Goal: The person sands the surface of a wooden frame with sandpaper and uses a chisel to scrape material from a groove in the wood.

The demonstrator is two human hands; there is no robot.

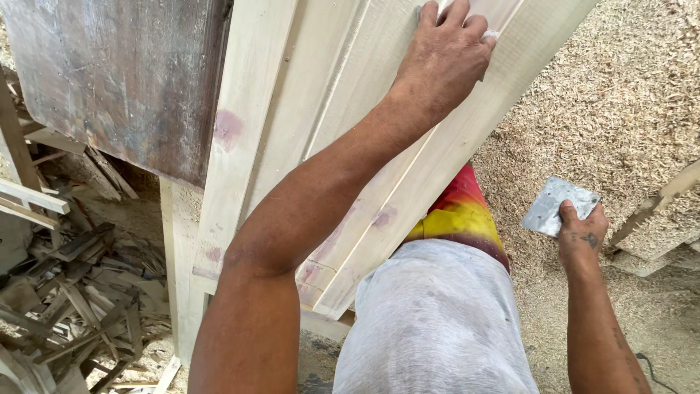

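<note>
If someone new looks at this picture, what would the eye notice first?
First, the left hand pressed flat on the pale wooden panel that fills the middle, with something small and white under its fingers. Next, the right hand at lower right, holding a flat metal scraper away from the panel. Wood shavings cover the floor on the right, and scrap wood lies at left.

I count my two hands here: my left hand (pixel 445 55) pressed flat on one pale wooden panel (pixel 343 146), which has several long grooves I can't count exactly, and my right hand (pixel 582 235) gripping one flat metal scraper (pixel 558 204). There is one dark, stained board (pixel 120 80) leaning beside the panel, and one small white scrap (pixel 490 34) under my left fingers. The offcuts in the heap of wood scraps (pixel 73 292) and the wood shavings (pixel 627 102) on the floor are too many to count.
</note>
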